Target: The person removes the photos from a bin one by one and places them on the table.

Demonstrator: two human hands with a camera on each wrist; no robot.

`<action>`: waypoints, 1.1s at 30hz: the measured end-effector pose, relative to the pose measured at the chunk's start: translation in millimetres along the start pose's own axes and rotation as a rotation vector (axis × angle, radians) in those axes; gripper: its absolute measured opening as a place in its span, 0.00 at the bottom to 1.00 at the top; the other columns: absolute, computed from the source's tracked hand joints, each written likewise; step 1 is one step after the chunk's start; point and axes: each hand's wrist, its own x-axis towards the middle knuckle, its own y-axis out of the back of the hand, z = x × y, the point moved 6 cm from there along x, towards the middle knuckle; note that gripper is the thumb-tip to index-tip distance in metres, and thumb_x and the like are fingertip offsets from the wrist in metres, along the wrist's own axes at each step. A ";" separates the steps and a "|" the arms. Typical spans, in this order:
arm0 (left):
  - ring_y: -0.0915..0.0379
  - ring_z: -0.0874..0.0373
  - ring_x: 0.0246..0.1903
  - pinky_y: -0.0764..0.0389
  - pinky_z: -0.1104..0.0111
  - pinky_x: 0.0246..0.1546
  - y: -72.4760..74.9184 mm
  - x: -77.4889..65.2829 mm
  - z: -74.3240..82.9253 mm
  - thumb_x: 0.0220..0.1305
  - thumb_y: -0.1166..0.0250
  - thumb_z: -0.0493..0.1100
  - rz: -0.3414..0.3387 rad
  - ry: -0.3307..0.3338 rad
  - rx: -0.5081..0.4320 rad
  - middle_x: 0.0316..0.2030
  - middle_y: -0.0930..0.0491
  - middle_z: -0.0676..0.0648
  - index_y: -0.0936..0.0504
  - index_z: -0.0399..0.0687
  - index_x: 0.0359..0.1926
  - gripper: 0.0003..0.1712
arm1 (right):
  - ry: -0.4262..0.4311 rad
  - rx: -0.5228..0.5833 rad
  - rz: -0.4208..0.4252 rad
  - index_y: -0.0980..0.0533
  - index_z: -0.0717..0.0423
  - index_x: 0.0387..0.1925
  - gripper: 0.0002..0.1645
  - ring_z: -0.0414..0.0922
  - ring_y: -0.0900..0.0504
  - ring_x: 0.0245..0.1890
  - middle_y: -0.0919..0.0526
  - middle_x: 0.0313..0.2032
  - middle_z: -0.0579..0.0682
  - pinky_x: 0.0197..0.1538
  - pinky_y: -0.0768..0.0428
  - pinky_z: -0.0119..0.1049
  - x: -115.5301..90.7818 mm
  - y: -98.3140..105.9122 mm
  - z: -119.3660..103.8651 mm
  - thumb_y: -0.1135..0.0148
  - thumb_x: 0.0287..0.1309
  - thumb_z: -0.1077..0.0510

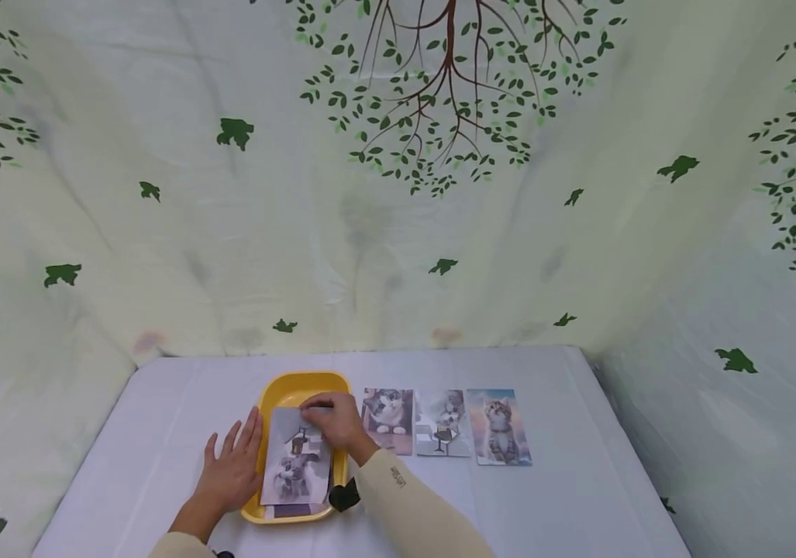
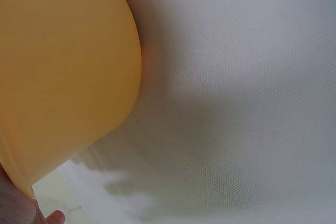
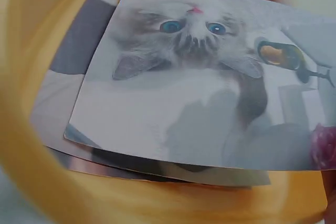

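A yellow tray sits on the table left of the middle, holding a small stack of picture cards. At the far edge of the top cat card, my right hand pinches it between thumb and fingers. The right wrist view shows this card's cat picture upside down, with other cards under it. Against the tray's left side rests my left hand, fingers spread and fairly straight. The left wrist view holds mostly the tray's outer wall, with fingertips at its lower left corner.
To the right of the tray, three cards lie in a row: a grey-and-white cat card, a pale cat card with a glass and a kitten card. A white cloth covers the table. Leaf-printed curtains surround it.
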 end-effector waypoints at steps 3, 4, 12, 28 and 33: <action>0.53 0.32 0.67 0.57 0.33 0.62 1.1 -0.8 -0.3 0.51 0.35 0.41 0.005 -0.009 0.001 0.74 0.55 0.37 0.49 0.29 0.70 0.50 | 0.011 0.139 0.034 0.14 0.56 0.37 0.08 0.38 0.33 0.12 0.15 0.29 0.46 0.17 0.30 0.28 1.1 13.0 -3.3 0.35 0.58 0.59; 0.52 0.32 0.67 0.57 0.33 0.61 1.6 -1.0 0.1 0.51 0.35 0.42 0.012 -0.014 -0.001 0.73 0.55 0.37 0.49 0.29 0.70 0.50 | 0.013 0.177 0.047 0.14 0.57 0.38 0.08 0.39 0.34 0.11 0.15 0.29 0.48 0.16 0.31 0.28 1.8 18.1 -4.8 0.35 0.58 0.60; 0.53 0.31 0.67 0.58 0.33 0.62 2.7 -2.2 0.2 0.51 0.36 0.41 0.016 -0.015 -0.018 0.73 0.55 0.36 0.50 0.28 0.70 0.49 | 0.047 0.295 0.166 0.16 0.65 0.39 0.10 0.37 0.21 0.28 0.13 0.37 0.54 0.32 0.23 0.28 9.2 65.0 -26.7 0.32 0.54 0.64; 0.59 0.29 0.67 0.64 0.32 0.62 -8.7 5.2 -2.9 0.51 0.38 0.39 -0.051 0.020 -0.043 0.75 0.63 0.37 0.53 0.27 0.71 0.51 | 0.040 0.158 0.291 0.17 0.61 0.38 0.13 0.38 0.26 0.21 0.16 0.33 0.47 0.23 0.27 0.30 -14.7 211.2 -16.1 0.29 0.52 0.57; 0.58 0.29 0.67 0.64 0.32 0.62 -8.6 5.4 -1.3 0.50 0.38 0.39 -0.040 0.014 -0.041 0.75 0.64 0.37 0.54 0.27 0.71 0.51 | -0.008 0.100 0.350 0.17 0.63 0.40 0.14 0.39 0.31 0.18 0.17 0.32 0.48 0.22 0.31 0.30 -38.3 262.8 -2.3 0.30 0.53 0.57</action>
